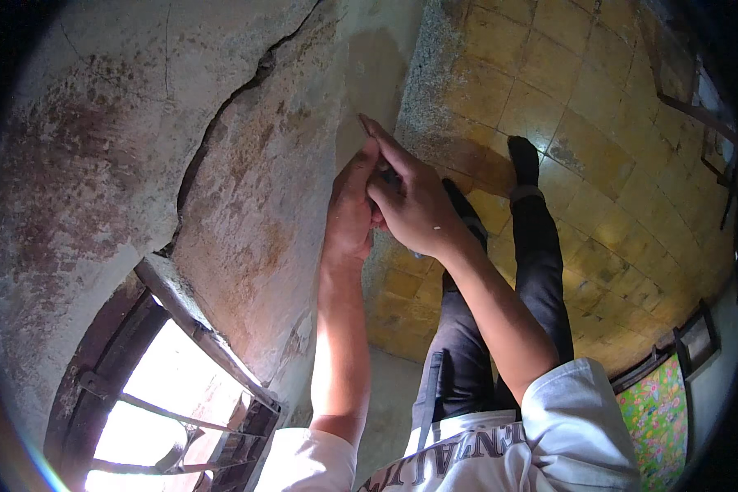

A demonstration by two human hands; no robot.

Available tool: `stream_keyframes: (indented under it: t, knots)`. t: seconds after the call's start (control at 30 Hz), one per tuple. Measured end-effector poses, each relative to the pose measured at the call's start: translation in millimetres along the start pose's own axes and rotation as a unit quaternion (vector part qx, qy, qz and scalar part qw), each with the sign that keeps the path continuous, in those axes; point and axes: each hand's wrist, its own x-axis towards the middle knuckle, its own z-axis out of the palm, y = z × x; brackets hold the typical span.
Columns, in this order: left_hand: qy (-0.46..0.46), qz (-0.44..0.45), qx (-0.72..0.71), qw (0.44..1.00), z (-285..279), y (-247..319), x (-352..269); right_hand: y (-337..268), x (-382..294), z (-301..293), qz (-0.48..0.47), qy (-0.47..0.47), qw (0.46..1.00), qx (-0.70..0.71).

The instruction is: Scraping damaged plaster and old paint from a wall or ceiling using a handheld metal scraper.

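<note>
My left hand (352, 200) and my right hand (419, 200) meet in front of the wall, close together with their fingers partly curled. The right index finger stretches upward past the left thumb, its tip in front of the plaster. Something dark shows in the gap between the palms; whether it is a held object or just shadow cannot be made out. A small bluish bit peeks from under the right wrist, too hidden to name. A pale speck sits on the back of the right hand. Behind them stands a stained plaster wall (240, 184) with a long, deep crack.
A barred window (160, 393) lets in bright light at lower left. Yellow floor tiles (596, 154) spread out to the right, under my legs in dark trousers (538, 264). At lower right hangs a green floral cloth (655, 400) beside a dark frame. Dark-framed furniture (695, 111) stands at upper right.
</note>
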Motion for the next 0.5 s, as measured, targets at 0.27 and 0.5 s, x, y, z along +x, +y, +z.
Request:
stream_keyframes:
  t: [0.27,0.5]
  knots:
    - [0.061,0.077,0.093,0.991,9.5,18.7,10.7,7.6,8.4,1.7,-0.073,0.039,0.996,0.017]
    - [0.018,0.004,-0.103,0.994,-3.6,1.8,20.3,25.2,41.1,27.7,-0.197,0.119,0.972,0.050]
